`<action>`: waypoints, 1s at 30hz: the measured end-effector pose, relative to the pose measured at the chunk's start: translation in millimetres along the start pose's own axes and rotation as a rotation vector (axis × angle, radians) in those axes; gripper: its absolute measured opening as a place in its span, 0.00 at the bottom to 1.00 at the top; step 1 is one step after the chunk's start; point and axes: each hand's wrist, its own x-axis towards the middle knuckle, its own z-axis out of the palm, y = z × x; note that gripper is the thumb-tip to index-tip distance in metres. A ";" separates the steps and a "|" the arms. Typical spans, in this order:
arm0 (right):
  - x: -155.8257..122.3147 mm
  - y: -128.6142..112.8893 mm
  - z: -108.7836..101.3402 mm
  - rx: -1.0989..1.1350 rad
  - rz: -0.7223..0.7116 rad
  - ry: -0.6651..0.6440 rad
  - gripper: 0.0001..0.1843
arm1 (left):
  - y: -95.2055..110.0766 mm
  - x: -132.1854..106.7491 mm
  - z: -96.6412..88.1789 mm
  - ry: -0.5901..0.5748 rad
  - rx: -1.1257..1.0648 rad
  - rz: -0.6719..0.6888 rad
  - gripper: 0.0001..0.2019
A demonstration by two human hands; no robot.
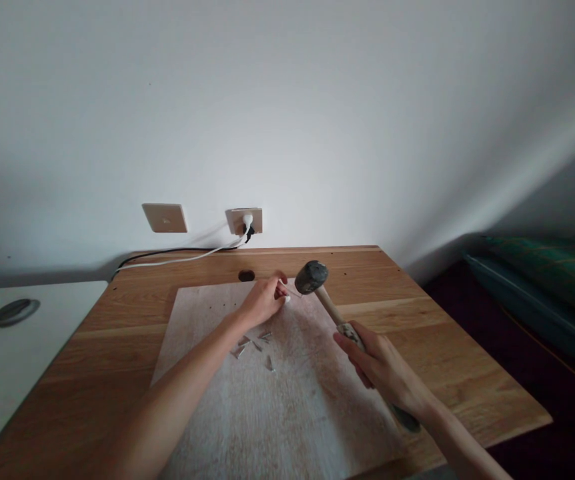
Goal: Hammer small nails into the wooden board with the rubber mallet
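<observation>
My right hand [375,357] is wrapped round the handle of a rubber mallet [312,277]. The mallet's black head is up near the far edge of a pale whitewashed board [237,420]. Close to the left of that head, my left hand [266,300] is closed in a pinch over the board. A small white piece [287,299] shows at its fingertips, and a thin pale rod or strip [290,289] sticks out to the right; their kind is too small to tell. Several metal screws or nails [250,345] lie loose on the board, nearer to me than my left hand.
The board lies on a wooden tabletop [447,347] with a round hole [246,275] near the wall. White and black cables [182,257] run to a wall socket [237,222]. A white table [32,347] stands left; green bedding [547,287] is at right.
</observation>
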 end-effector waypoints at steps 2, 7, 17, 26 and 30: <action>4.0 -3.9 2.3 -0.008 -0.015 -0.008 0.23 | 0.3 0.2 -0.1 -0.006 -0.011 -0.003 0.17; 9.5 -6.4 0.5 -0.089 -0.015 -0.071 0.21 | 1.0 -0.4 -0.7 -0.008 -0.028 -0.024 0.19; 10.6 -12.1 0.3 -0.110 -0.030 -0.066 0.20 | 3.7 1.2 -2.5 0.004 -0.007 -0.036 0.22; 6.4 -13.8 -3.7 -0.086 -0.061 -0.023 0.21 | 3.9 0.9 -2.9 -0.024 -0.026 -0.027 0.20; 9.0 -9.9 -1.5 -0.124 -0.065 -0.071 0.19 | 6.5 0.8 -4.7 -0.004 -0.028 -0.049 0.21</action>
